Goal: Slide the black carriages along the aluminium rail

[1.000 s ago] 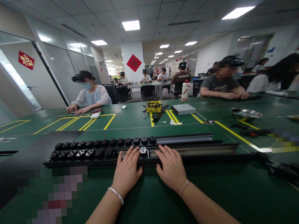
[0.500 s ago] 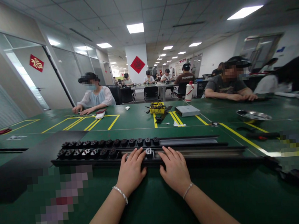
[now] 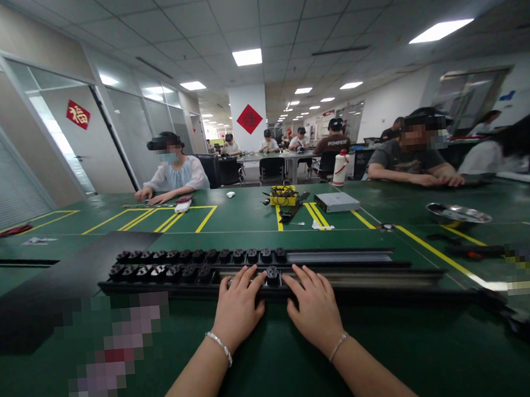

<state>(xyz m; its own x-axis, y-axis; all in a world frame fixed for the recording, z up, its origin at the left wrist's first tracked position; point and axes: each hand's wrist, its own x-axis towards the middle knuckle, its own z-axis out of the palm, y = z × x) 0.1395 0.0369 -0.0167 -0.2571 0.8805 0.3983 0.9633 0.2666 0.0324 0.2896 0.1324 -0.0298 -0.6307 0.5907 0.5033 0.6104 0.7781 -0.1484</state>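
Note:
A long black rail point(image 3: 363, 280) lies across the table in front of me, holding a row of small black socket-like modules point(image 3: 159, 272) toward its left end. One single module point(image 3: 272, 275) sits apart from that row, between my two hands. My left hand point(image 3: 240, 301) rests on the rail with its fingers stretched, the fingertips close to the module's left side. On the other side, my right hand point(image 3: 314, 301) lies with spread fingers over the rail, near the module. Whether fingertips press on the module is hard to tell.
Behind runs a second rail point(image 3: 338, 254) with more modules. Farther back are a yellow box point(image 3: 284, 195) with cables, a grey case point(image 3: 337, 202) and a metal bowl point(image 3: 459, 212). A black mat point(image 3: 70, 287) lies left. Two people sit across the green table point(image 3: 242, 371).
The whole view has shifted slightly right and down. Both hands keep nearly the same place around the single module, with little visible movement along the rail.

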